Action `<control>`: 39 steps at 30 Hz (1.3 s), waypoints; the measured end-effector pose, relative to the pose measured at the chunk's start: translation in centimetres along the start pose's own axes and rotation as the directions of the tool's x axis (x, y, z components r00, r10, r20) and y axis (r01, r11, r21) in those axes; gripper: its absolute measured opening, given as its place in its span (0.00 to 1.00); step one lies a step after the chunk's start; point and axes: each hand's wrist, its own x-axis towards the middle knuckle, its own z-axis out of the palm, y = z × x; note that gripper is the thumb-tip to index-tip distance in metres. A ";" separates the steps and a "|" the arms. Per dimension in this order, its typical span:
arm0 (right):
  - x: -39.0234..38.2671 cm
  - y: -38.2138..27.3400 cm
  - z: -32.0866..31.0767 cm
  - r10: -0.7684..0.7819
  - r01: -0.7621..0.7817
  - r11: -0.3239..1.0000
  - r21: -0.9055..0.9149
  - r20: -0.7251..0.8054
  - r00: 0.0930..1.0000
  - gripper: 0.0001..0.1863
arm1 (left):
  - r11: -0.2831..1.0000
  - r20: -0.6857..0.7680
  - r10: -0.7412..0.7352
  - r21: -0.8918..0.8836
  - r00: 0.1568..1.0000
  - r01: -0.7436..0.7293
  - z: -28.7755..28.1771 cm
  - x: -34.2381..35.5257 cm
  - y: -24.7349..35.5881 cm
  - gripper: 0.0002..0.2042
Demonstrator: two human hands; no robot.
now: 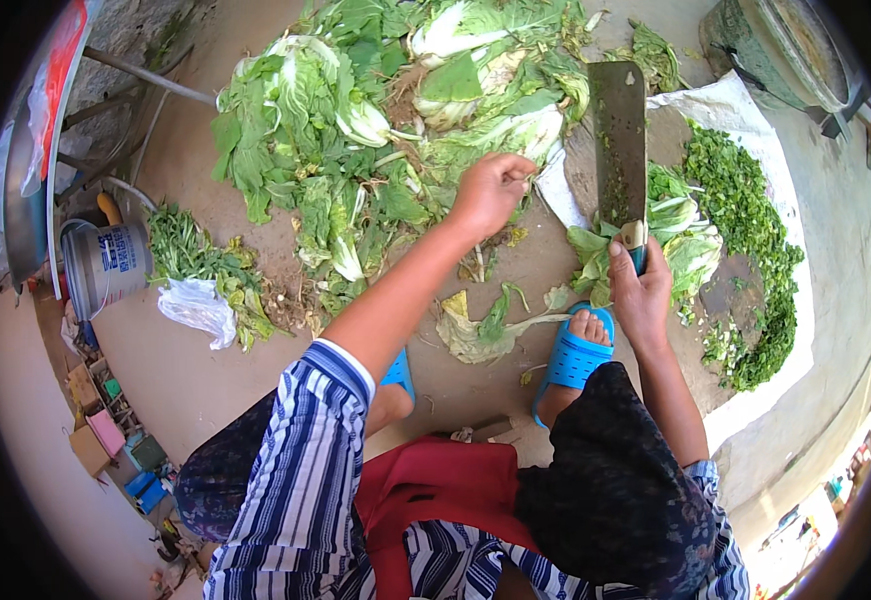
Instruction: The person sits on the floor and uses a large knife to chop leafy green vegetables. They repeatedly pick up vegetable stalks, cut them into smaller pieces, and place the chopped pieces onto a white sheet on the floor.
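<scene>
My right hand is wrapped round the handle of a cleaver. The wide dark blade points away from me, with green bits stuck to it. Just right of the handle lies a leafy cabbage, partly hidden by the hand and blade. My left hand is closed, fingers curled in near the thumb, over the near edge of a large heap of leafy cabbages. Whatever it may hold cannot be made out. Chopped greens curve along the right side on a white sheet.
Loose leaves lie on the floor before my feet in blue slippers. A bucket, a greens pile and a plastic bag are at left. A large greenish tub stands at far right.
</scene>
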 end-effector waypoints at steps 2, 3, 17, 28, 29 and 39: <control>0.8 -0.3 -0.6 -0.028 0.031 0.999 0.026 -0.084 0.996 0.06 | 0.987 -0.122 0.157 -0.023 0.980 -0.160 4.1 2.1 -0.1 0.12; 1.2 0.0 -1.5 -0.039 0.040 0.999 0.006 -0.130 0.991 0.06 | 0.977 -0.114 0.213 0.037 0.970 -0.210 5.9 3.1 0.9 0.13; 3.5 2.5 -2.1 -0.066 0.046 0.972 -0.231 -0.080 0.995 0.10 | 0.728 -0.152 0.439 0.638 0.886 -0.251 8.8 3.4 -1.3 0.16; 3.7 3.7 0.5 0.034 -0.007 0.886 -0.463 0.050 0.998 0.13 | 0.659 -0.102 0.533 0.673 0.840 -0.336 8.4 4.4 -2.5 0.04; 3.7 4.0 0.6 0.028 -0.003 0.893 -0.450 0.050 0.998 0.13 | 0.658 -0.097 0.522 0.678 0.847 -0.328 8.4 4.4 -2.5 0.04; 5.1 5.5 2.0 0.025 -0.009 0.884 -0.468 0.027 0.999 0.15 | 0.576 0.022 0.479 0.747 0.877 -0.333 8.2 4.6 -2.5 0.03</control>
